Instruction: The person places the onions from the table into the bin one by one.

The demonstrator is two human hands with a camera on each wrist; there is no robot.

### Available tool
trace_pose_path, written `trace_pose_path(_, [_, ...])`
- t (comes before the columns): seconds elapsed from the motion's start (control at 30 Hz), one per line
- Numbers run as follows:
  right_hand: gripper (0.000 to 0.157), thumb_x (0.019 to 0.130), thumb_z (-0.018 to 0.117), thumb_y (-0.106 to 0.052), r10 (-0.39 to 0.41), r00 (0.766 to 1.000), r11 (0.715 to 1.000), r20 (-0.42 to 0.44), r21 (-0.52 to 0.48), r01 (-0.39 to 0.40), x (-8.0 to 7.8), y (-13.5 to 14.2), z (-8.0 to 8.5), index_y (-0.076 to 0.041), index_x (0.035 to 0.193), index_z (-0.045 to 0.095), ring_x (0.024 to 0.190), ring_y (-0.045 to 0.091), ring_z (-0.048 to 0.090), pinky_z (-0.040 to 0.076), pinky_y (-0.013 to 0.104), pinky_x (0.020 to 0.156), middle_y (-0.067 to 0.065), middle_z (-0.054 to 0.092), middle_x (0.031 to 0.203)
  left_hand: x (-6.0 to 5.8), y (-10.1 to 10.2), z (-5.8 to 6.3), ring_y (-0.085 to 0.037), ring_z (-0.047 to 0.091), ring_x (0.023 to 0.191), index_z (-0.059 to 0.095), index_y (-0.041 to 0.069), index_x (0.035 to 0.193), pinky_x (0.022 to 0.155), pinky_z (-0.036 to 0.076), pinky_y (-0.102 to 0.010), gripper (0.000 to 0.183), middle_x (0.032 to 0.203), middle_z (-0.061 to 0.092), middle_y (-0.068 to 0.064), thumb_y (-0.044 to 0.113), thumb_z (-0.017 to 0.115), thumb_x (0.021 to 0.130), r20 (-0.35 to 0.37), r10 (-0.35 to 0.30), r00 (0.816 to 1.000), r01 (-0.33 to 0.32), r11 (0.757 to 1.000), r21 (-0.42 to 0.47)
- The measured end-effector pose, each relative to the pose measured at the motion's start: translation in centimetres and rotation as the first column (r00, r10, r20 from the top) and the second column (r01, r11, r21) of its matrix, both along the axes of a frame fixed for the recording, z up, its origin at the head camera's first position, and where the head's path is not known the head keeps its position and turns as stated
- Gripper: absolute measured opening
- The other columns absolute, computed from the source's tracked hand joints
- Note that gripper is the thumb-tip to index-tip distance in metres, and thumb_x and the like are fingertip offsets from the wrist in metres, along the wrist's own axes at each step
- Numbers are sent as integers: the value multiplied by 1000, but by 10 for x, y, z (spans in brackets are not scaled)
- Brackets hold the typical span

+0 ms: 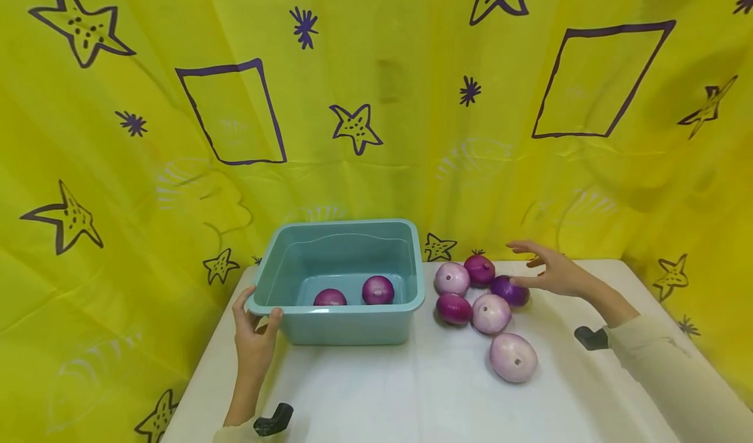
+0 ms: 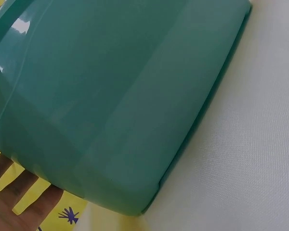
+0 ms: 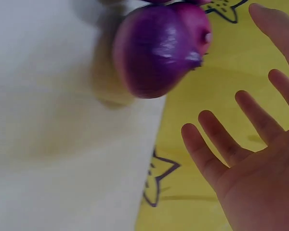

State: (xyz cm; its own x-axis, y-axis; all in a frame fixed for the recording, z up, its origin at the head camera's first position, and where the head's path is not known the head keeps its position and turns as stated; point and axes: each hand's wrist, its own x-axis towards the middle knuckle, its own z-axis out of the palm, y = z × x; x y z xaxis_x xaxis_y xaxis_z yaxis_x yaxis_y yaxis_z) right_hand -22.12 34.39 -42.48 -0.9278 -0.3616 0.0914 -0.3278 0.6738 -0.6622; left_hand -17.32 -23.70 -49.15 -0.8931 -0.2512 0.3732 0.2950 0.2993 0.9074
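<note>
At its front left corner, my left hand (image 1: 254, 345) grips the rim of a teal plastic basin (image 1: 347, 327); the thumb lies at the front, the fingers along the left side. Two red onions, one whole in view (image 1: 378, 290) and one half hidden by the front wall (image 1: 329, 297), lie inside. My right hand (image 1: 555, 274) hovers with spread fingers beside a dark purple onion (image 1: 510, 293). In the right wrist view the palm (image 3: 265, 187) holds nothing, and a gap separates the fingers from the dark onion (image 3: 149, 53).
Right of the basin, several more onions cluster, some pale and some magenta (image 1: 454, 309). One pale onion (image 1: 514, 358) sits nearer the front. All stand on a white-covered table (image 1: 365, 391), with a yellow patterned curtain (image 1: 400, 188) behind.
</note>
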Motion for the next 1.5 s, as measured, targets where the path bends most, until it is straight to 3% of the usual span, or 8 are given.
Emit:
trace_pose_path(0.17, [76, 91, 79, -24, -18, 996, 1000, 91, -9, 19, 3, 11, -26, -3, 153, 38, 112, 54, 61, 57, 56, 83, 39, 43, 145, -1, 1, 0, -40, 52, 128, 28, 17, 156, 85, 48, -12, 69, 153, 46, -17, 9, 66, 98, 4, -2, 1000, 2, 1000, -5])
trace_pose_path(0.43, [78, 90, 80, -23, -2, 980, 999, 199, -43, 11, 2, 18, -49, -2, 151, 37, 96, 31, 71, 56, 36, 80, 40, 50, 135, -1, 1, 0, -43, 50, 131, 28, 16, 156, 86, 48, -11, 69, 154, 44, -18, 8, 65, 99, 10, -8, 1000, 8, 1000, 4])
trace_pose_path(0.6, [77, 90, 80, -17, 42, 976, 996, 212, -81, -25, 4, 15, -52, 1, 150, 36, 89, 27, 69, 56, 31, 75, 38, 56, 127, -1, 1, 0, -43, 50, 131, 28, 17, 156, 87, 48, -12, 69, 154, 44, -17, 9, 64, 99, 9, -10, 1000, 10, 1000, 2])
trace_pose_path(1.03, [70, 90, 80, -17, 38, 982, 998, 184, -62, -27, 4, 12, -58, -3, 146, 41, 83, 23, 67, 55, 29, 73, 36, 59, 123, -1, 2, 1, -43, 50, 132, 28, 18, 156, 86, 46, -10, 68, 155, 44, -17, 12, 64, 100, 19, 7, 1000, -7, 1000, -7])
trace_pose_path(1.3, [69, 88, 81, -16, 43, 980, 997, 193, -71, -30, 2, 12, -61, -3, 144, 43, 93, 29, 71, 56, 30, 78, 39, 57, 129, -1, 1, -1, -27, 52, 121, 29, 18, 156, 85, 48, -14, 68, 151, 48, -15, 10, 65, 99, 19, 12, 1000, -12, 1000, 10])
trace_pose_path(1.5, [68, 87, 83, -17, 28, 984, 998, 177, -57, -18, 2, 9, -62, -5, 143, 46, 89, 25, 71, 55, 30, 77, 38, 58, 128, -1, 0, -2, -35, 53, 125, 29, 16, 156, 84, 48, -13, 69, 152, 46, -18, 8, 65, 98, -4, -2, 1000, 2, 1000, 15])
